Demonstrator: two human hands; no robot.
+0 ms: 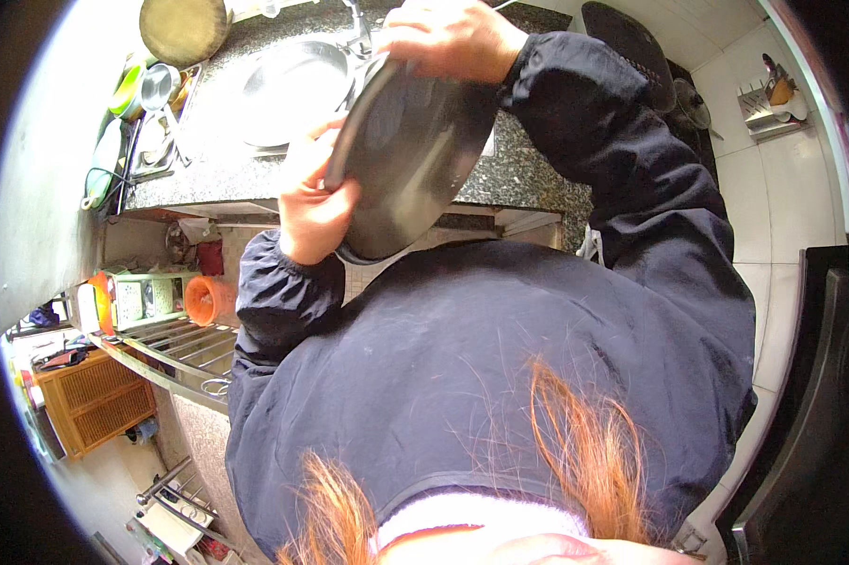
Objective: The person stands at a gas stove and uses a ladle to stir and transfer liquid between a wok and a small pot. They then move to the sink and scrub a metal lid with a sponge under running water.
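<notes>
your left hand (313, 209) and right hand (451, 40) clamp opposite rims of the tilted steel plate (407, 155), the sink (292, 89) just beyond them.

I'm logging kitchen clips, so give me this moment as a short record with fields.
setting: dark speckled stone counter with a steel sink
left hand: grips the lower edge of a round steel plate
right hand: holds the plate's upper edge
plate: tilted, held above the counter
nearby: dish rack left of the sink

Two hands (316, 202) (448, 38), one steel plate (410, 151), one steel bowl (292, 89).
</notes>
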